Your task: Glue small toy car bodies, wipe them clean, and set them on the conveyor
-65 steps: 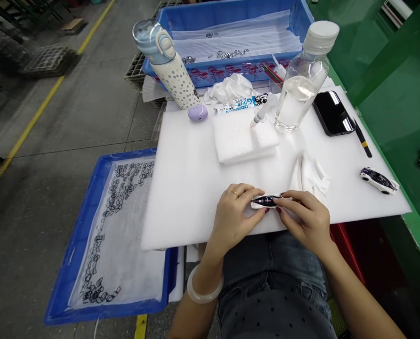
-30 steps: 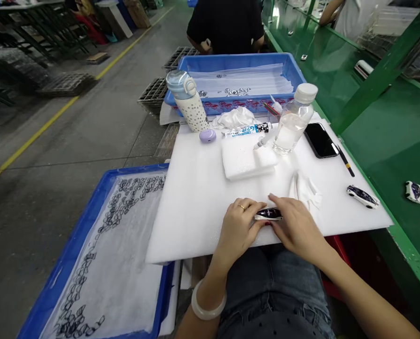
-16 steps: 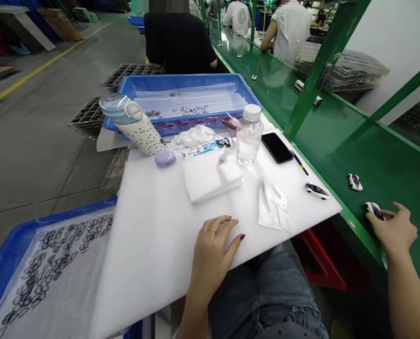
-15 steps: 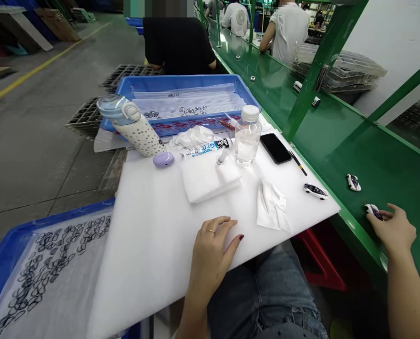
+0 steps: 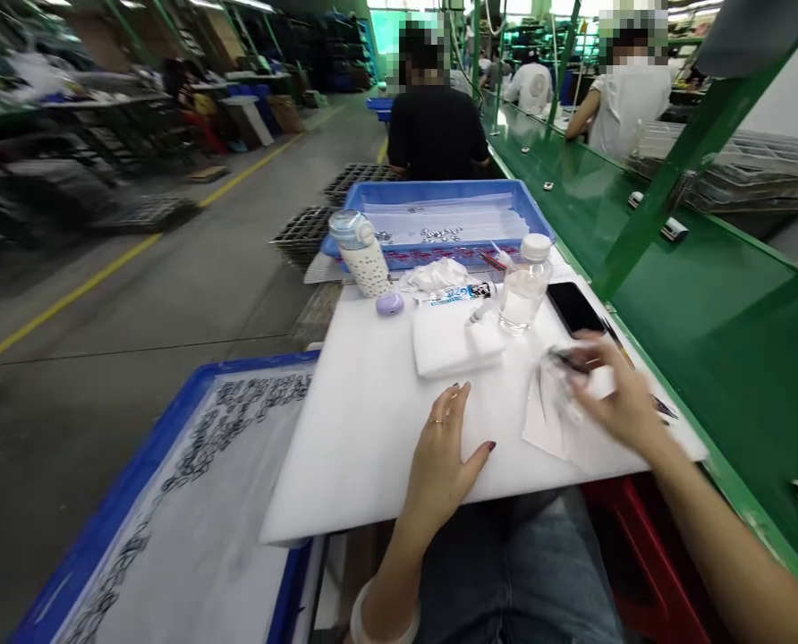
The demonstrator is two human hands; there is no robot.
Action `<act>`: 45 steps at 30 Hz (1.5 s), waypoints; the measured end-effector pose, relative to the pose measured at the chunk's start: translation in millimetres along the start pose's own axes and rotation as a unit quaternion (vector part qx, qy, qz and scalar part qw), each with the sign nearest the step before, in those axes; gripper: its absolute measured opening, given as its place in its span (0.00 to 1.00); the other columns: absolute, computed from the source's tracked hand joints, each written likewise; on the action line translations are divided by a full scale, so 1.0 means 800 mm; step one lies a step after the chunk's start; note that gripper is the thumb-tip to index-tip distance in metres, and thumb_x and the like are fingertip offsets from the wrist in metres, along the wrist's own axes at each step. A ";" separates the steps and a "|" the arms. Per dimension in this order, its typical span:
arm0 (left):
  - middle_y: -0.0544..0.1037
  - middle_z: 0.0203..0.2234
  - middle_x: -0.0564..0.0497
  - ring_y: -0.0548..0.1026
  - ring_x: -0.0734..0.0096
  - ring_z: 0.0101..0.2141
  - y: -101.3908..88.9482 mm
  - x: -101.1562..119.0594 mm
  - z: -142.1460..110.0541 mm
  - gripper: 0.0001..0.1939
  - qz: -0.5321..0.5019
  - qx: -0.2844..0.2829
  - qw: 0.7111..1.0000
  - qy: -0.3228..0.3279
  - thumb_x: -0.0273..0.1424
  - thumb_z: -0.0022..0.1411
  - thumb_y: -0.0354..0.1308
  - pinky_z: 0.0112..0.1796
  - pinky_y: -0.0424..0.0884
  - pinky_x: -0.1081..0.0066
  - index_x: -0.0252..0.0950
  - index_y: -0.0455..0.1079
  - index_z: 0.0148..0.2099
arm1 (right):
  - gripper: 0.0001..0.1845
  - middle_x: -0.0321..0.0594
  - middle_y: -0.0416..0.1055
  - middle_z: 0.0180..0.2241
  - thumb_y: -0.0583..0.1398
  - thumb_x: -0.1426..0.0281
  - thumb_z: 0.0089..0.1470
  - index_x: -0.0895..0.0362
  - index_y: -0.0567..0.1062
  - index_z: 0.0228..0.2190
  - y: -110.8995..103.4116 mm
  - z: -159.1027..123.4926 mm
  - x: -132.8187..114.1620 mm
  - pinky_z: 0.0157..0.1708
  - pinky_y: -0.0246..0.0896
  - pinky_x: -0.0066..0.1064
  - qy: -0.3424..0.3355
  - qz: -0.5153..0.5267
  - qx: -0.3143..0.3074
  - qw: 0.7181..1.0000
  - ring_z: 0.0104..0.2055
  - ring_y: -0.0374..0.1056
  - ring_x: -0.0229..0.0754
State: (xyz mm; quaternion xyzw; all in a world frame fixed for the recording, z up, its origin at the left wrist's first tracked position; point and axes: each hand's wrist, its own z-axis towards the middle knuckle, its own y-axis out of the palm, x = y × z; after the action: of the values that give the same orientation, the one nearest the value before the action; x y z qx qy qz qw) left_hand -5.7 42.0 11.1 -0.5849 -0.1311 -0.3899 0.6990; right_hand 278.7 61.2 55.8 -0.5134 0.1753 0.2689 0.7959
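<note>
My right hand (image 5: 617, 394), smeared by motion, is closed on a small white-and-dark toy car (image 5: 570, 360) above a white tissue (image 5: 547, 416). Another toy car (image 5: 664, 410) lies partly hidden behind my right wrist at the board's right edge. My left hand (image 5: 445, 452) hovers at or rests on the front of the white foam board (image 5: 345, 456), fingers apart and nothing in them; contact is hard to tell. Beyond it lie a folded white cloth pad (image 5: 449, 344), a glue tube (image 5: 456, 294) and a clear bottle (image 5: 525, 291) of liquid.
A phone (image 5: 575, 309), a purple case (image 5: 389, 304) and a tilted dotted drinking bottle (image 5: 365, 259) stand or lie on the board. Blue trays (image 5: 191, 394) with dark rings are at left and back. The green conveyor (image 5: 727, 331) carries toy cars. People sit ahead.
My right hand has come from the conveyor to over the board, bringing a toy car with it. The view has swung left and up. My left hand stays open near the board's front.
</note>
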 end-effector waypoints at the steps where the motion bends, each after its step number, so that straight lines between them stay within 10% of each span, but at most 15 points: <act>1: 0.58 0.65 0.39 0.63 0.51 0.62 0.000 -0.001 -0.002 0.40 -0.005 0.007 1.000 -0.006 0.31 0.62 0.60 0.56 0.70 0.52 0.41 0.45 0.70 | 0.23 0.44 0.75 0.45 0.61 0.67 0.51 0.51 0.70 0.51 0.029 0.001 -0.032 0.43 0.70 0.38 -0.068 0.043 -0.071 0.994 0.41 0.73 0.46; 4: 0.60 0.64 0.39 0.65 0.54 0.61 0.002 -0.004 -0.019 0.37 -0.011 0.036 0.999 -0.009 0.26 0.63 0.56 0.56 0.71 0.55 0.41 0.46 0.70 | 0.14 0.40 0.77 0.35 0.60 0.72 0.50 0.52 0.75 0.41 0.089 0.013 -0.094 0.36 0.71 0.37 -0.191 0.162 -0.216 0.944 0.37 0.73 0.47; 9: 0.75 0.50 0.44 0.76 0.59 0.49 0.010 0.010 -0.055 0.28 -0.025 0.088 0.995 -0.048 0.22 0.61 0.58 0.49 0.76 0.60 0.40 0.64 0.62 | 0.13 0.45 0.74 0.37 0.57 0.59 0.59 0.55 0.70 0.39 0.111 0.083 -0.093 0.37 0.68 0.42 -0.056 0.191 -0.050 0.979 0.36 0.71 0.47; 17: 0.74 0.56 0.46 0.68 0.49 0.57 -0.022 0.016 -0.020 0.29 -0.048 -0.108 0.993 0.025 0.27 0.46 0.73 0.56 0.70 0.49 0.40 0.74 0.53 | 0.28 0.38 0.68 0.28 0.50 0.43 0.58 0.54 0.68 0.29 0.121 0.147 -0.092 0.37 0.61 0.37 -0.036 0.219 -0.213 0.951 0.32 0.64 0.42; 22: 0.79 0.46 0.44 0.75 0.54 0.48 -0.012 0.017 -0.008 0.26 -0.104 -0.030 0.994 -0.003 0.25 0.44 0.71 0.50 0.73 0.53 0.35 0.73 0.48 | 0.29 0.41 0.70 0.35 0.51 0.41 0.58 0.55 0.69 0.28 0.102 0.116 -0.100 0.44 0.62 0.37 -0.040 0.340 -0.147 0.928 0.42 0.68 0.45; 28: 0.81 0.39 0.48 0.77 0.56 0.41 0.006 0.029 -0.006 0.20 -0.133 0.089 0.985 -0.069 0.23 0.43 0.63 0.45 0.74 0.53 0.38 0.74 0.42 | 0.28 0.34 0.59 0.22 0.58 0.44 0.55 0.55 0.66 0.22 0.119 0.039 -0.111 0.29 0.54 0.32 0.093 0.359 -0.099 0.923 0.26 0.54 0.38; 36: 0.81 0.33 0.51 0.77 0.59 0.37 0.001 0.028 -0.001 0.15 -0.157 0.088 0.980 -0.088 0.24 0.44 0.63 0.40 0.74 0.58 0.39 0.74 0.38 | 0.40 0.32 0.44 0.14 0.44 0.29 0.45 0.53 0.56 0.14 0.076 0.014 -0.162 0.25 0.48 0.36 0.054 0.644 -0.168 0.744 0.20 0.45 0.39; 45: 0.82 0.35 0.50 0.78 0.59 0.39 0.003 0.028 -0.001 0.17 -0.154 0.101 0.979 -0.087 0.24 0.43 0.63 0.42 0.75 0.58 0.38 0.74 0.40 | 0.41 0.31 0.36 0.12 0.39 0.29 0.46 0.52 0.52 0.12 0.090 0.005 -0.164 0.21 0.41 0.35 0.112 0.669 -0.113 0.726 0.17 0.39 0.37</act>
State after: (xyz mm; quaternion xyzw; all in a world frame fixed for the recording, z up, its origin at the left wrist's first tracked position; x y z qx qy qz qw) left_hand 10.3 32.3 23.1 -0.5160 -0.3182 -0.4254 0.6720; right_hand 130.6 55.7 78.0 -0.3751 0.5300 0.6899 0.3200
